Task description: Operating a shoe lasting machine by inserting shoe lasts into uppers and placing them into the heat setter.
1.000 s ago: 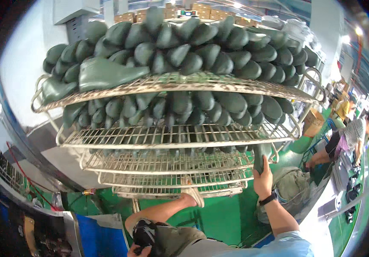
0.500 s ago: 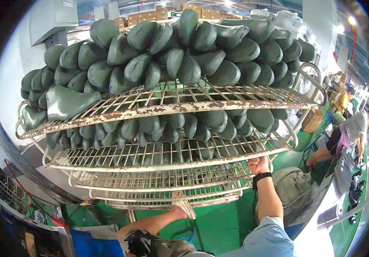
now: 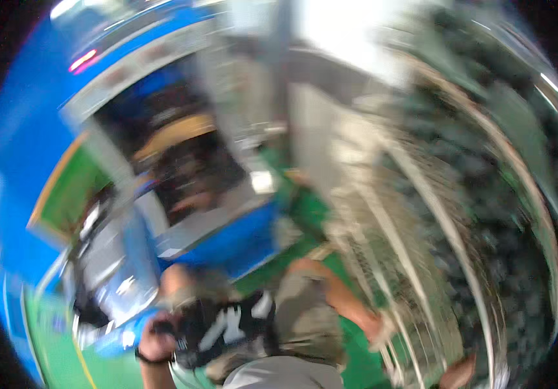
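Turned to the right side of my view, the cream-painted metal wire rack [image 3: 451,230] slants steeply where a moment ago it stretched straight across; a blue-and-grey box-shaped machine [image 3: 233,236] now fills much of the left. Smooth dark-green foot-shaped pieces [image 3: 525,126] crowd the rack's shelves, far right. My right hand [image 3: 458,371] is at the near edge, just beside the rails — blur hides whether it grips one, so I cannot tell. My left hand [image 3: 155,337] looks curled beside black fabric with white patches [image 3: 246,330] over my lap; whether it pinches anything, I cannot tell.

I judge a sharp jolt to the rack could send loose pieces sliding, and my bare shin [image 3: 340,295] could catch the low rails, being so near. Room looks tight — a green floor strip [image 3: 305,201] between machine and rack edge, wider at near left.
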Demonstrator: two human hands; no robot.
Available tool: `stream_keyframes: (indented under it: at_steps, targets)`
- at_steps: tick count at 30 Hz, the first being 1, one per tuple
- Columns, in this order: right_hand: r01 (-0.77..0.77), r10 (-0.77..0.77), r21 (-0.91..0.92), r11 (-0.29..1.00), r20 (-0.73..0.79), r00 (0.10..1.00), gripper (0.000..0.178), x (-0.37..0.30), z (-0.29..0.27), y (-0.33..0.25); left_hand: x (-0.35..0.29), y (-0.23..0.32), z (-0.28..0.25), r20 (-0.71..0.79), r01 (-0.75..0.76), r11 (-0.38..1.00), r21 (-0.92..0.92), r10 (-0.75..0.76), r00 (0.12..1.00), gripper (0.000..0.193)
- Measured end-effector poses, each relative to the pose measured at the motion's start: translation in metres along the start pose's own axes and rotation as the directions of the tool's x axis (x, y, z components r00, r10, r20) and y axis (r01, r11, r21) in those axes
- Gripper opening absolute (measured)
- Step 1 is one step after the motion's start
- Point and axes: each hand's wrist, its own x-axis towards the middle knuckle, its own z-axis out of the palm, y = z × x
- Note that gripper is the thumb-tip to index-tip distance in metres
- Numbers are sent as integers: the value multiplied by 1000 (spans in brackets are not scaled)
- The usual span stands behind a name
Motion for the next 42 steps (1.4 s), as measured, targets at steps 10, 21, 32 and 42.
stream_keyframes:
  at_steps: [10, 21, 32, 42]
  targets:
    - [-107, -221, 315, 943, 833, 507, 46, -47, 162, -507, -91, 93, -153, -430, 600, -124, 790, 585, 687, 29]
    - [224, -629, 620, 752, 777, -42, 40, -133, 226, -657, -114, 145, -256, -631, 697, -182, 694, 313, 710, 47]
    - [198, -602, 701, 685, 698, -388, 39, -208, 280, -639, -418, 57, 38, -882, 970, 181, 160, 468, 58, 39]
    - [248, -602, 898, 364, 430, -672, 39, -273, 270, -675, -718, 31, 284, 89, 219, 284, -933, 774, -627, 31]
